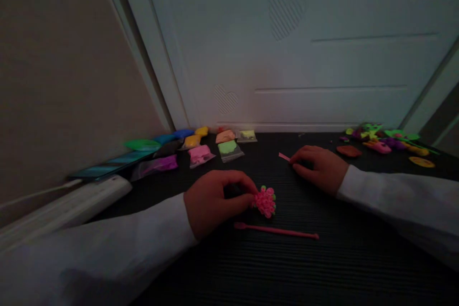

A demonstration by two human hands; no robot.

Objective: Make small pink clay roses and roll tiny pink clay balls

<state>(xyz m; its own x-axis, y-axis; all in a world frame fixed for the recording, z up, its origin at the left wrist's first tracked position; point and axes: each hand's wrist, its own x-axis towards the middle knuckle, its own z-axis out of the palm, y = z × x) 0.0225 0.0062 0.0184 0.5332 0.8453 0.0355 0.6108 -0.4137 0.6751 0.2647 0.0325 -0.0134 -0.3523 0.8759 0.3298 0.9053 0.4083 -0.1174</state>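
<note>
Between the thumb and index finger of my left hand (220, 201) is a small pink clay flower cluster (265, 202) with bits of green around its edge. My right hand (319, 166) rests low over the dark table, farther back, its fingertips closed on the end of a short pink clay strip (284, 157). In front of my left hand lies a thin pink modelling tool (278, 230), flat at one end and touched by neither hand.
Bags of coloured clay, such as a pink one (200, 155) and a green one (228, 149), lie at the back left. A phone (114, 164) and a white power strip (82, 201) are at the left. Colourful clay pieces (380, 146) sit far right, before a white door (304, 67).
</note>
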